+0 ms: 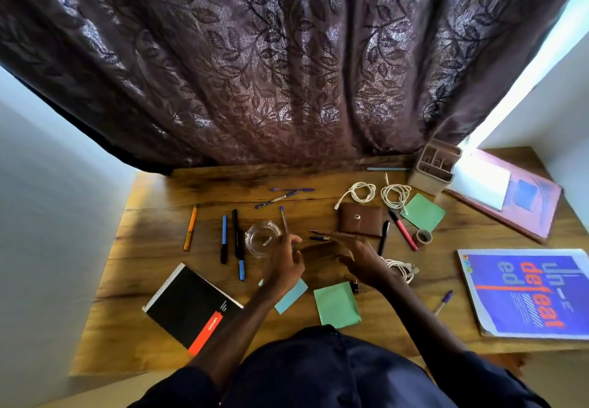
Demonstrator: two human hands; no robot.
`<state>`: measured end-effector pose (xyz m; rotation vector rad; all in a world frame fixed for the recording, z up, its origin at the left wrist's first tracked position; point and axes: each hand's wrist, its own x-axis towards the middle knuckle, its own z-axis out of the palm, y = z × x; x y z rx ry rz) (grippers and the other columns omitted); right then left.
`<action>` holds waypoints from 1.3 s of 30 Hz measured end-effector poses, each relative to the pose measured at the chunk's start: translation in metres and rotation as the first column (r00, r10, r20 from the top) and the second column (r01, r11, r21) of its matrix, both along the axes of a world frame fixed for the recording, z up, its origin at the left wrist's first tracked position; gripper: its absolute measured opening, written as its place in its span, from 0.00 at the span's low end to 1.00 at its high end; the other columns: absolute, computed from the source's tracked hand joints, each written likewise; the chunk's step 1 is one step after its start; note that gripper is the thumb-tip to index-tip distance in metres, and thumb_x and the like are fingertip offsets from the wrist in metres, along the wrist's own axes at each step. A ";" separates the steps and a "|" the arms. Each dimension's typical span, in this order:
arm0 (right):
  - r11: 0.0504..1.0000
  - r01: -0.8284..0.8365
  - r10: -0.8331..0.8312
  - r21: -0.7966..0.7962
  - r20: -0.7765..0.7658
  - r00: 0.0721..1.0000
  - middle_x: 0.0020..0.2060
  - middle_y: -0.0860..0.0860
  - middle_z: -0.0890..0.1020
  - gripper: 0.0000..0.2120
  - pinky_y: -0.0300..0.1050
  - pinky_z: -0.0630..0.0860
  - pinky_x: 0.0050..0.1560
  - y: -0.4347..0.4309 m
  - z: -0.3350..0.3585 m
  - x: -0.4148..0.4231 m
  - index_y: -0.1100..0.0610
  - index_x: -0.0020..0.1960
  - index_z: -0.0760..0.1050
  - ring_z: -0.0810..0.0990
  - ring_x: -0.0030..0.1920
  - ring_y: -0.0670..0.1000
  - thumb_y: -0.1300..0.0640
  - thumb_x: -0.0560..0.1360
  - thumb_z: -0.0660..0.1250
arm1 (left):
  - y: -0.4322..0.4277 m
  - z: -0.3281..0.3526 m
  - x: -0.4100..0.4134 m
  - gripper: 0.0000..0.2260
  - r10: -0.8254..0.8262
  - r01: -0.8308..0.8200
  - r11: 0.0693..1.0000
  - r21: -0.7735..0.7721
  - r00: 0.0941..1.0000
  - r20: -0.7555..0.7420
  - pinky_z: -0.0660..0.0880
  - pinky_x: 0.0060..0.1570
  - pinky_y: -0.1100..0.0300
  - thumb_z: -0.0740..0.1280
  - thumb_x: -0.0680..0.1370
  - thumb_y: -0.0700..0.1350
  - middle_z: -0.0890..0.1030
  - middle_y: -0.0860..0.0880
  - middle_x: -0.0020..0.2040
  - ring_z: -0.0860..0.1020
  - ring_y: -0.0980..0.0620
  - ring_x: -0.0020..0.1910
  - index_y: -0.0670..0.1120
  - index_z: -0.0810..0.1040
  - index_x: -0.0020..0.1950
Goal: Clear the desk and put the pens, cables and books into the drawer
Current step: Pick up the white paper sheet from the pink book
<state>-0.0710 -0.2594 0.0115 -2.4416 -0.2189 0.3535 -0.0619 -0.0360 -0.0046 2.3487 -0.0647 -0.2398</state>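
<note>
My left hand [283,262] pinches a thin blue-capped pen [283,218] beside a glass ashtray [262,238]. My right hand [358,259] reaches with straight fingers over two dark pens [318,235] lying in front of a brown wallet [360,219]. More pens lie to the left: an orange one [190,227], a blue and black one [224,238] and a black marker [237,238]. White cables sit coiled at the back [360,192] [396,195] and by my right wrist [403,269]. A black spiral notebook [188,305] and a blue book [526,293] lie near the front. No drawer is in view.
A pen holder [435,165] and a maroon book [510,194] stand at the back right. Green sticky pads [422,211] [337,304], a tape roll [424,237], a red marker [403,229] and a purple pen [444,301] are scattered about. A curtain [287,73] hangs behind the desk.
</note>
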 end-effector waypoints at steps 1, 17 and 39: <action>1.000 0.003 -0.003 0.001 0.001 1.000 0.68 0.55 0.78 0.28 0.45 0.73 0.67 0.000 -0.001 -0.001 0.58 0.74 0.72 0.76 0.69 0.54 0.63 0.75 0.73 | 0.000 0.000 -0.001 0.15 0.001 -0.001 1.000 0.004 1.000 0.003 0.80 0.52 0.59 0.68 0.79 0.37 0.79 0.50 0.58 0.78 0.57 0.54 0.47 0.75 0.64; 0.992 0.125 -0.126 -0.019 -0.072 0.989 0.75 0.57 0.70 0.35 0.51 0.70 0.70 0.004 0.001 -0.006 0.56 0.79 0.60 0.69 0.75 0.57 0.57 0.77 0.71 | -0.002 0.007 -0.009 0.16 -0.059 0.058 0.998 -0.012 0.998 -0.020 0.79 0.62 0.53 0.67 0.80 0.38 0.80 0.49 0.64 0.78 0.52 0.64 0.45 0.75 0.67; 0.771 0.630 -0.635 0.094 0.207 0.745 0.43 0.51 0.87 0.06 0.41 0.74 0.44 -0.065 0.057 -0.046 0.59 0.44 0.86 0.84 0.43 0.49 0.56 0.72 0.78 | -0.078 0.049 0.025 0.12 -0.209 0.232 0.956 -0.180 0.968 0.138 0.72 0.37 0.68 0.71 0.80 0.46 0.84 0.43 0.38 0.80 0.49 0.37 0.38 0.82 0.42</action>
